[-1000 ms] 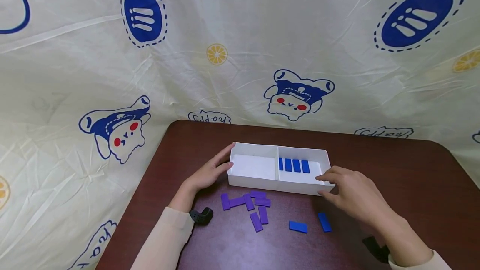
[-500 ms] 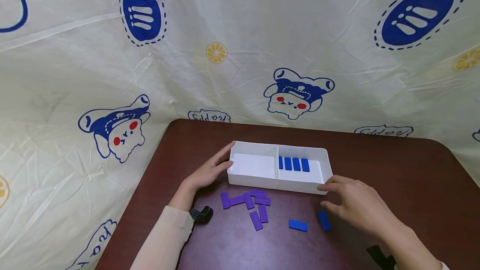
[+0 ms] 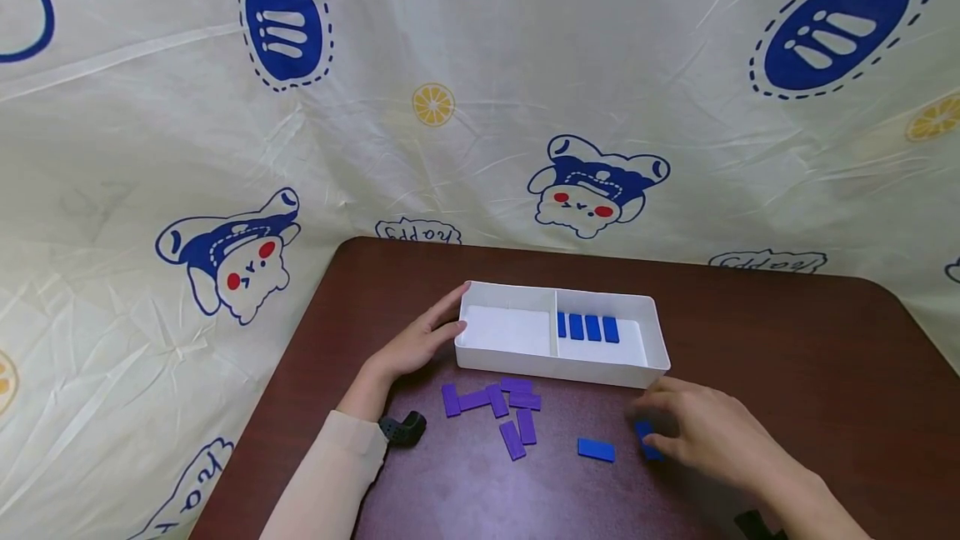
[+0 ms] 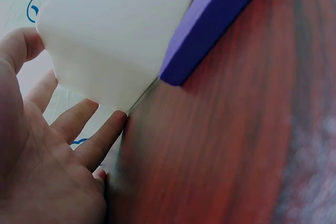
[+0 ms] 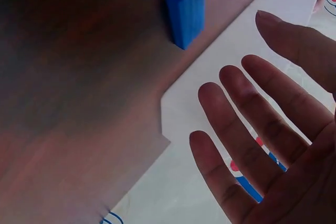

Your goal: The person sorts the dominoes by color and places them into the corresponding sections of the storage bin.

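Observation:
A white two-compartment box (image 3: 510, 358) stands on the table. My left hand (image 3: 416, 344) touches its left end, thumb by the near side and fingers along the end wall; in the left wrist view the fingertips lie against the white wall. My right hand (image 3: 705, 425) hovers beyond the box's right front corner, its thumb overlapping a blue block (image 3: 642, 432) on the table. Nothing is between its fingers, which look spread and straight in the right wrist view. Another blue block (image 3: 596, 450) lies to the left. Several blue blocks (image 3: 593, 328) stand in a row in the right compartment.
Several purple blocks (image 3: 513, 441) lie scattered in front of the box, one (image 4: 205, 30) near the box wall in the left wrist view. Behind the dark wooden table (image 3: 780, 332) hangs a pale printed cloth (image 3: 450, 40).
My right hand has drawn back from the box's right front corner, toward me and down to the blue block at the right. The left hand has stayed at the box's left end.

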`<state>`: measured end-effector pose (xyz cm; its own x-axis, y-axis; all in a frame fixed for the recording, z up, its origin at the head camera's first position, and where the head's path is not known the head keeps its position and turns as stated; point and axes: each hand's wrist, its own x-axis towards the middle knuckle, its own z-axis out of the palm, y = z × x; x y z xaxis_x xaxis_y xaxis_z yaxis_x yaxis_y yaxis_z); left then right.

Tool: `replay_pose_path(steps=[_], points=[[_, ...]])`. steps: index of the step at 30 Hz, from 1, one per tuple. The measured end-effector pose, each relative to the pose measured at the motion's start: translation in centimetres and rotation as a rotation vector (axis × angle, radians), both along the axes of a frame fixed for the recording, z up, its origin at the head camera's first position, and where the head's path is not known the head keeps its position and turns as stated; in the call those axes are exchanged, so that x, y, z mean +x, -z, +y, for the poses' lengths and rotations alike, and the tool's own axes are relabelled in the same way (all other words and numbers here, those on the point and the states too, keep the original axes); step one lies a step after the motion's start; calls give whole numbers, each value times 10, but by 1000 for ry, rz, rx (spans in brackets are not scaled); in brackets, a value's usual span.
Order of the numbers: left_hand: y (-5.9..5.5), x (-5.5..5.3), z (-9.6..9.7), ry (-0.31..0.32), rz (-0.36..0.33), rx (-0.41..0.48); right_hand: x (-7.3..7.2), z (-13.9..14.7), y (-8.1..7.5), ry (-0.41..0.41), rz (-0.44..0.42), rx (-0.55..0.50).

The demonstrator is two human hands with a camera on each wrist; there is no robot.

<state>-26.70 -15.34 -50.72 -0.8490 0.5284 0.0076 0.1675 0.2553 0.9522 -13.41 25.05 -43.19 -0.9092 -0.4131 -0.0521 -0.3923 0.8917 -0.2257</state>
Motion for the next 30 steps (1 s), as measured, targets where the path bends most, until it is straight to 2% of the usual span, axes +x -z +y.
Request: replay_pose_path(steps=[18, 30], points=[[1, -1, 0, -4, -1, 5, 2, 7, 16, 19, -107, 31], [-1, 0, 0, 5, 6, 7, 0, 9, 22, -7, -100, 24]])
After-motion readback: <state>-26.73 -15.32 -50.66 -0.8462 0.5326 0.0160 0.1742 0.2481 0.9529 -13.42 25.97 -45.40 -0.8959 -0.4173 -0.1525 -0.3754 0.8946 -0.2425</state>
